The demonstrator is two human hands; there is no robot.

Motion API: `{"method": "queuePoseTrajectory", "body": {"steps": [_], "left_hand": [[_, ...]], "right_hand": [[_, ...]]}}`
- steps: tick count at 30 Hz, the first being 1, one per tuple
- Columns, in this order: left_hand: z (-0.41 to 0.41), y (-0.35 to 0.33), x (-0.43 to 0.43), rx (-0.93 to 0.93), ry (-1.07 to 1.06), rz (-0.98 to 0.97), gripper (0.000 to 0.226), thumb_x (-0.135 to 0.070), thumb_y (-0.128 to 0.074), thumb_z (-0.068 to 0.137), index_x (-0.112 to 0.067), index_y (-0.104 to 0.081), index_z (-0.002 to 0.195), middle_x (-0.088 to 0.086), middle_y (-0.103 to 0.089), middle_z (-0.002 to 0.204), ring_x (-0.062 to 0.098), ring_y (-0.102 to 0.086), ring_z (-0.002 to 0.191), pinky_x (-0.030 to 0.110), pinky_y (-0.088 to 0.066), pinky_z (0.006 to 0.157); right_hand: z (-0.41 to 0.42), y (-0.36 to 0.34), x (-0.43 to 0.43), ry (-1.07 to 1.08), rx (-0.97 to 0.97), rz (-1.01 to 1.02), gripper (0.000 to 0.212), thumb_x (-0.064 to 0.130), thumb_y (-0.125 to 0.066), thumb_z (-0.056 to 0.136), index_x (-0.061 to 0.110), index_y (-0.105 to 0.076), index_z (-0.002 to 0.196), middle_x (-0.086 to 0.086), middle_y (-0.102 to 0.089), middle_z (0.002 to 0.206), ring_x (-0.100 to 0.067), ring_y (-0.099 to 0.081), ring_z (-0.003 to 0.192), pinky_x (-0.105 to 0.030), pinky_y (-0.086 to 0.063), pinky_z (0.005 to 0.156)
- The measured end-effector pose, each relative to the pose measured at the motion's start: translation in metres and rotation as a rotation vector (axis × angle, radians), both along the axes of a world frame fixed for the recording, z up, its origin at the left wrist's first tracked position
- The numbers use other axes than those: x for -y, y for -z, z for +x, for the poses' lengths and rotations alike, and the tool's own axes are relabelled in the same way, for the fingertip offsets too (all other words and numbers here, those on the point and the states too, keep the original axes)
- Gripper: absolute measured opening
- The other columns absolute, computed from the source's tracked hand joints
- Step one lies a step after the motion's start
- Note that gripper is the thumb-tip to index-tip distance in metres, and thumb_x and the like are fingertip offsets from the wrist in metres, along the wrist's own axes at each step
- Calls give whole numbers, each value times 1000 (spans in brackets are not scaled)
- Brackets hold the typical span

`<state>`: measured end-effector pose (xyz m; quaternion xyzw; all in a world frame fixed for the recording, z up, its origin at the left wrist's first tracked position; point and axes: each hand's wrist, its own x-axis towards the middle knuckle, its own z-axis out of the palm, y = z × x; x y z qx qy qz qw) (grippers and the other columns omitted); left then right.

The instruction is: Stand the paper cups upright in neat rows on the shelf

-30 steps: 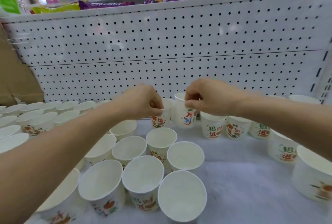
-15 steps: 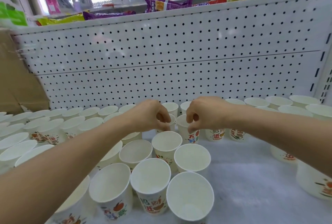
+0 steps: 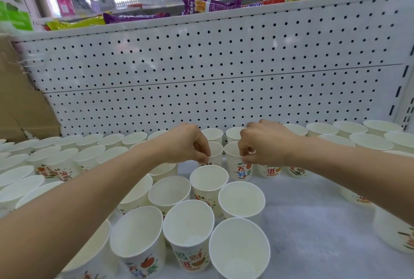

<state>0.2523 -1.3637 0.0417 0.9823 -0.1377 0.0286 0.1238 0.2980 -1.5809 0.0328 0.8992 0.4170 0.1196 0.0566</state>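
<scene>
Paper cups (image 3: pixel 243 172) stand upright, rims pinched by left fingers (image 3: pixel 203 158) and right fingers (image 3: pixel 246 159).

The left hand (image 3: pixel 186 144) hides most of the left cup (image 3: pixel 215 155) it pinches, so its print is unreadable. The right hand (image 3: pixel 266 144) covers the far rim of the right cup (image 3: pixel 237 163) it pinches. Its wrist hides the tops of 2 printed cups (image 3: pixel 272 170). Right of both hands, an edge cup (image 3: pixel 396 234) is cut off.

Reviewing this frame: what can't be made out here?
Head view:
- left cup: print mostly hidden by the left hand and the front cup.
- right cup: right side of the rim covered by the right hand pinching it.
- corner cup: cut off by the right frame edge.
- purple snack bag: lettering too small and blurred to read.
</scene>
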Motion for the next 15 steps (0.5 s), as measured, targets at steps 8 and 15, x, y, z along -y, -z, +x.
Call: {"method": "queuePoseTrajectory", "body": {"steps": [8, 15], "left_hand": [[1, 2, 4, 4, 0, -1, 5, -21, -76, 80, -25, -77, 84, -13, -73, 81, -1, -65, 73, 7, -44, 64], [3, 2, 5, 11, -10, 22, 7, -24, -78, 79, -24, -78, 86, -14, -73, 82, 0, -64, 76, 19, -51, 72]], "right_hand": [[0, 1, 0, -28, 45, -39, 11, 42, -58, 86, 33, -61, 82, 7, -55, 84, -16, -50, 89, -31, -43, 77], [1, 3, 0, 0, 35, -34, 17, 47, -59, 85, 32, -65, 87, 7, -51, 83, -19, -52, 90, -33, -45, 76]]}}
